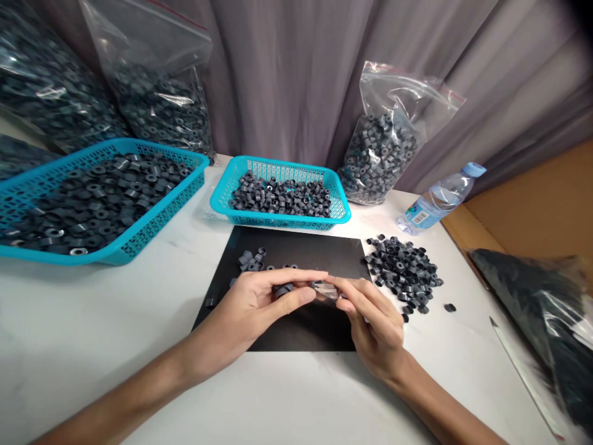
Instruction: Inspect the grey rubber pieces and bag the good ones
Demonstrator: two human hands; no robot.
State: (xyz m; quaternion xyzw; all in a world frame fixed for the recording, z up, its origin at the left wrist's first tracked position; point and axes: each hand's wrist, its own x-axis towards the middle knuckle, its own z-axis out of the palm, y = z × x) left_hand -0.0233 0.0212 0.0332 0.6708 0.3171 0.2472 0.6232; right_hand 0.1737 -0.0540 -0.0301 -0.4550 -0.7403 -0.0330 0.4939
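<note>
Left hand (259, 300), cupping dark-grey plastic cylinders (283, 289), and right hand (376, 318) pinch a small shiny clear-looking piece (328, 290) between them, apparently for steadiness.

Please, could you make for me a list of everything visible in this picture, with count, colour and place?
Marble-patterned table top: one, white, under everything
Rectangular flat mat: one, black, table centre
Perforated plastic baskets: two, turquoise, left and back centre
Short plastic rings: too many to count, dark grey, in baskets, on mat, heaped right
Filled plastic bags: at least four, clear, back left, back right, right edge
Plastic bottle with blue cap: one, clear, back right
Thin flat strip: one, pale, right
Flat board: one, brown, far right
Hanging fabric curtain: at least one, grey, behind table
Small shiny item: probably one, clear-looking, blurred, between the hands
Left hand: one, bare, over mat
Right hand: one, bare, mat's right side
</note>
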